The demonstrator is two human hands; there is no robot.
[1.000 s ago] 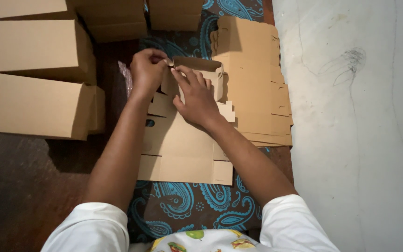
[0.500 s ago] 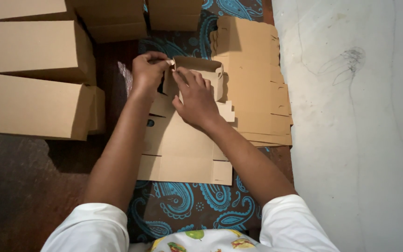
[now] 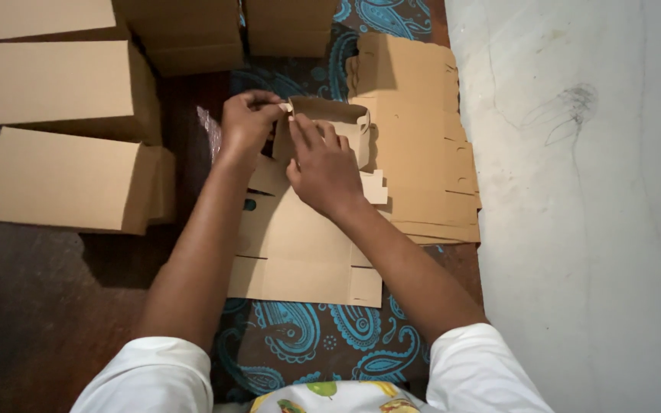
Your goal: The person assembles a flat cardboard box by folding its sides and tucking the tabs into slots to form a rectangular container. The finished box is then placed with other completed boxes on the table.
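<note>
Hands worked one flat carton (image 3: 300, 245): my left hand (image 3: 246, 122) pinched its raised flap (image 3: 330, 115), right hand (image 3: 327, 168) pressed it, stack (image 3: 422, 153) beside.

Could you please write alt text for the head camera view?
Both hands, left hand and right hand, fold up the far end of a flat cardboard box blank on a paisley cloth. Flat blanks are stacked right; assembled boxes sit left.
</note>
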